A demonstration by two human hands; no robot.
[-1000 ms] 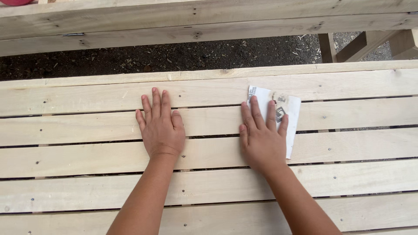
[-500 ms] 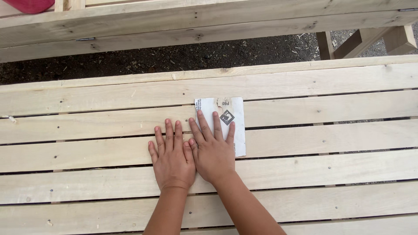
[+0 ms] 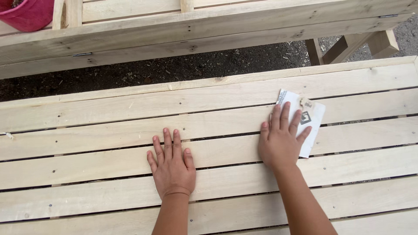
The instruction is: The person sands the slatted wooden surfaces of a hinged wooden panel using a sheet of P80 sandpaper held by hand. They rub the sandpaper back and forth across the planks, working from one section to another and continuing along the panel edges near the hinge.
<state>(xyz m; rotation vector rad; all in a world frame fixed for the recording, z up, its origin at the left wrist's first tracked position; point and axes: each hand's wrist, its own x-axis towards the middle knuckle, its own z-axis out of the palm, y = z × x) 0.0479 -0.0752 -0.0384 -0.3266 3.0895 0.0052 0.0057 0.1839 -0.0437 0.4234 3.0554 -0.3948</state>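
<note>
A white rectangular paper sheet (image 3: 312, 126) is lying right on the slatted wooden surface (image 3: 87, 143). The right hand (image 3: 281, 141) is pressing it flat, grasping nothing. The left hand (image 3: 172, 163) is resting released, well apart.

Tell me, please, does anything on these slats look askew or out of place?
Only a little. The white paper under the right hand lies tilted across the slats, its edges not square with the boards. The left hand rests flat on bare wood. Nothing looks spilled or broken.
</note>
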